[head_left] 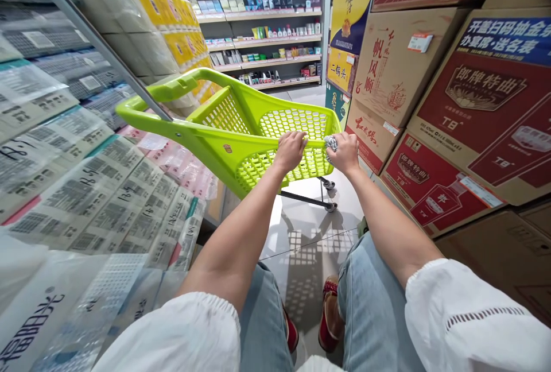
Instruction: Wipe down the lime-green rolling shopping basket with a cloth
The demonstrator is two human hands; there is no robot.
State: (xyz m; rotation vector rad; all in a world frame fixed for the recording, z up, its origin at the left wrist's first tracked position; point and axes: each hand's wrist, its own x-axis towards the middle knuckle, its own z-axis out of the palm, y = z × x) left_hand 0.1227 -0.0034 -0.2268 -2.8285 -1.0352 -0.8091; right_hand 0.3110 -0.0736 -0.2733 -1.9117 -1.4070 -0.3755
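A lime-green plastic shopping cart (210, 134) stands across the aisle, its handle at the left and its narrow end at the right. My left hand (291, 150) is closed over the near top rim of the basket. At the basket's right end, my right hand (344, 151) is closed on a grey-and-white cloth (330, 143), which lies against the rim's corner. Most of the cloth is hidden inside that hand. Nothing is seen inside the mesh basket.
Plastic-wrapped packs (107, 188) are stacked close on the left. Tall stacks of liquor cartons (486, 90) line the right. Shelves (267, 13) of small goods stand at the back. The cart's wheels (330, 206) rest on the tiled floor (275, 240) beyond my feet.
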